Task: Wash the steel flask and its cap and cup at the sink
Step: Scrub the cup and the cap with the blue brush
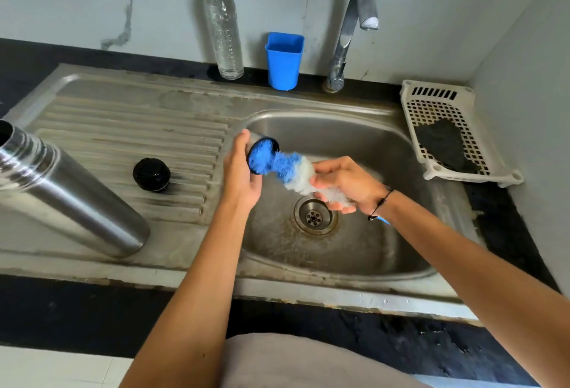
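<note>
We have the cup [262,156] in our left hand [242,176], held over the left edge of the sink basin [354,233] with its mouth turned to the right. Only its dark rim shows; the rest is hidden behind the palm. We judge it light and stiff, and slippery once soap and water are on it, so a wrap round the outer wall is the hold that suits it, leaving the mouth free. That is how the left hand lies: fingers and thumb curled round the cup from behind.

The blue and white bottle brush [290,168] has its blue end pushed into the cup's mouth. Its bristles are soft and will give, so the cup needs steadying against the push. Our right hand [345,184] grips the brush at the white bristles, fingers closed round them; a tip of blue handle [384,220] pokes out past the wrist.

The black cap [151,174] sits on the ribbed drainboard, well apart from the hands. The steel flask [71,193] stands further left on the drainboard, open at the top; we judge it the heaviest piece, smooth-walled and best taken round the body.

No water shows at the tap [354,29].
</note>
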`<action>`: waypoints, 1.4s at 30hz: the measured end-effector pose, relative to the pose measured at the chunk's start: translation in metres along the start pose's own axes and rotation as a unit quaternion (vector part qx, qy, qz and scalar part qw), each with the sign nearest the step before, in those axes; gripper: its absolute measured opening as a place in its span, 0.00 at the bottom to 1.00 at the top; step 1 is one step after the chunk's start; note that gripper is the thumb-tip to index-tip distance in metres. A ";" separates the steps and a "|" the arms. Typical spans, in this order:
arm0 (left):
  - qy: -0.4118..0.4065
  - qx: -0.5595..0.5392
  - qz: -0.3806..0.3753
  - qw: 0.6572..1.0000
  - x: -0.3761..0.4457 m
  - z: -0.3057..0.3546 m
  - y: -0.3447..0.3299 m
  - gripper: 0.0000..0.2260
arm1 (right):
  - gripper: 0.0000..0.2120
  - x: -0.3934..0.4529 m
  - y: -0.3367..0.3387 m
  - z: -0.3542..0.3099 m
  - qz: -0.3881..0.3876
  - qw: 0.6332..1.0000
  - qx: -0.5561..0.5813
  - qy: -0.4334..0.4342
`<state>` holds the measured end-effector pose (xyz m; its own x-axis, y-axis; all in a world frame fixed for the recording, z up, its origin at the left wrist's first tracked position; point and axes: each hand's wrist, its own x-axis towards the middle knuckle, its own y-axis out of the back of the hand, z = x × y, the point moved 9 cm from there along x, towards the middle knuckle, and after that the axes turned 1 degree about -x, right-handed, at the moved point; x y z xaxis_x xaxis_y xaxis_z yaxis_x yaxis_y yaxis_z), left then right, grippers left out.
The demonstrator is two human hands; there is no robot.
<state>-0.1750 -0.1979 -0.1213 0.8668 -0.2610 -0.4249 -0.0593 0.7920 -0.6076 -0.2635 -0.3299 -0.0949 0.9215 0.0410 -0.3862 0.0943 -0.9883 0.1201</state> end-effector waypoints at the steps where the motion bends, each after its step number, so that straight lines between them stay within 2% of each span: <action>1: 0.001 -0.055 -0.022 0.998 -0.002 -0.002 -0.006 0.11 | 0.10 -0.001 -0.005 0.005 -0.029 0.997 0.067 -0.018; 2: 0.002 -0.081 -0.042 0.996 -0.004 -0.003 -0.012 0.15 | 0.08 -0.001 -0.008 0.007 -0.048 0.993 0.108 -0.022; 4: -0.007 -0.053 -0.075 0.996 -0.005 0.001 -0.017 0.19 | 0.09 -0.002 -0.006 0.008 -0.039 0.992 0.120 -0.013; 6: -0.012 0.017 -0.084 0.996 -0.002 0.007 -0.011 0.19 | 0.10 -0.004 0.008 0.003 0.017 0.998 0.051 0.019; 8: 0.012 0.087 -0.032 0.996 0.004 0.011 0.005 0.23 | 0.12 -0.007 0.022 -0.008 0.081 0.990 -0.092 0.061; 9: 0.025 0.145 0.003 0.989 0.006 0.012 0.014 0.26 | 0.13 -0.009 0.027 -0.016 0.117 0.969 -0.195 0.093; 11: 0.031 0.296 0.029 0.954 0.004 0.015 0.016 0.30 | 0.17 -0.014 0.024 -0.031 0.166 0.876 -0.414 0.181; 12: 0.023 0.350 0.032 0.936 0.003 0.016 0.015 0.29 | 0.18 -0.017 0.016 -0.036 0.170 0.831 -0.483 0.219; 13: 0.011 0.378 0.041 0.925 0.003 0.018 0.015 0.26 | 0.18 -0.017 0.010 -0.039 0.171 0.815 -0.502 0.235; 14: 0.003 0.370 0.051 0.928 0.003 0.019 0.016 0.22 | 0.17 -0.015 0.009 -0.038 0.162 0.838 -0.472 0.221; 15: 0.003 0.325 0.056 0.944 0.004 0.018 0.017 0.17 | 0.16 -0.012 0.011 -0.035 0.147 0.886 -0.399 0.184; 17: -0.005 0.191 0.042 0.981 0.003 0.013 0.012 0.12 | 0.11 -0.003 0.009 -0.017 0.082 0.978 -0.174 0.083; 18: -0.016 0.119 0.026 0.992 0.001 0.010 0.006 0.13 | 0.10 -0.003 0.004 -0.010 0.049 0.996 -0.065 0.041; 20: -0.029 -0.007 -0.019 0.999 -0.003 0.006 -0.007 0.19 | 0.10 -0.002 -0.006 0.000 -0.003 0.997 0.081 -0.005; 22: -0.024 -0.043 -0.052 0.997 -0.003 0.007 -0.012 0.24 | 0.10 -0.002 -0.010 0.003 -0.021 0.993 0.114 -0.013; 23: -0.028 -0.025 -0.061 0.997 -0.002 0.011 -0.011 0.22 | 0.10 -0.001 -0.007 0.002 -0.010 0.995 0.094 -0.005; 25: -0.041 0.029 -0.051 0.997 0.001 0.021 0.001 0.16 | 0.11 -0.004 0.005 -0.007 0.033 0.999 0.006 0.028; 27: -0.031 0.127 0.008 0.991 0.004 0.027 0.018 0.18 | 0.13 -0.007 0.018 -0.019 0.090 0.983 -0.145 0.072; 28: -0.023 0.207 0.032 0.978 0.005 0.029 0.022 0.20 | 0.15 -0.008 0.022 -0.026 0.121 0.959 -0.237 0.099; 30: -0.005 0.353 0.044 0.935 0.004 0.027 0.024 0.27 | 0.17 -0.010 0.020 -0.034 0.144 0.887 -0.408 0.160; 31: -0.007 0.390 0.038 0.920 0.005 0.024 0.022 0.29 | 0.18 -0.011 0.014 -0.037 0.140 0.855 -0.463 0.187; 32: -0.013 0.401 0.029 0.916 0.005 0.022 0.019 0.28 | 0.18 -0.010 0.010 -0.038 0.137 0.842 -0.482 0.200; 33: -0.019 0.388 0.025 0.921 0.005 0.020 0.017 0.25 | 0.18 -0.010 0.009 -0.039 0.133 0.854 -0.465 0.193; 34: -0.023 0.357 0.031 0.933 0.005 0.018 0.017 0.20 | 0.17 -0.008 0.011 -0.037 0.125 0.888 -0.411 0.165; 36: -0.035 0.265 0.045 0.963 0.004 0.015 0.019 0.14 | 0.14 -0.004 0.009 -0.020 0.069 0.970 -0.220 0.080; 37: -0.044 0.216 0.038 0.975 0.005 0.014 0.018 0.13 | 0.12 -0.004 0.007 -0.012 0.045 0.991 -0.116 0.044; 39: -0.066 0.133 0.005 0.989 0.005 0.014 0.009 0.14 | 0.10 -0.004 0.003 0.000 0.009 0.999 0.033 0.002; 42: -0.088 0.051 0.012 0.995 0.007 0.016 0.010 0.11 | 0.11 -0.002 -0.001 0.006 -0.014 0.996 0.086 -0.023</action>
<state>-0.1614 -0.1831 -0.1191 0.9395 -0.1476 -0.3092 -0.0384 0.8514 -0.5231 -0.2683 -0.3297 -0.1000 0.9005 0.0667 -0.4297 0.0505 -0.9975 -0.0489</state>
